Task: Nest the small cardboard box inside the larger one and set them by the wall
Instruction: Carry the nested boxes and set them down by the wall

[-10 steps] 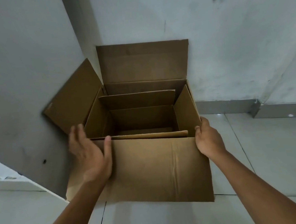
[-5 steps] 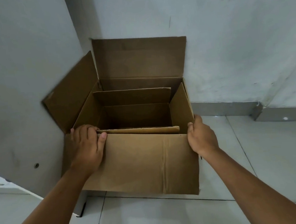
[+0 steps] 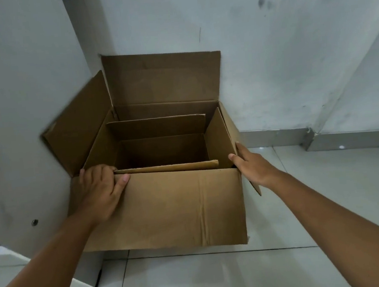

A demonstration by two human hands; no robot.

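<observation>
The large cardboard box (image 3: pixel 178 204) sits on the floor in a corner, its back flap against the wall (image 3: pixel 256 56) and its left flap against the side wall. The small cardboard box (image 3: pixel 160 143) stands open inside it, flaps up. My left hand (image 3: pixel 98 189) grips the large box's near left rim, fingers curled over the edge, thumb on the front flap. My right hand (image 3: pixel 250 163) lies flat against the box's near right corner, fingers extended.
The grey side wall (image 3: pixel 18 102) carries a small round fitting low down. A metal skirting (image 3: pixel 276 138) runs along the back wall's foot. Pale floor tiles (image 3: pixel 220 279) spread in front and to the right.
My left hand went from the front flap to gripping the near left rim. The box has slid further toward the corner, and my right hand has stayed at the right corner.
</observation>
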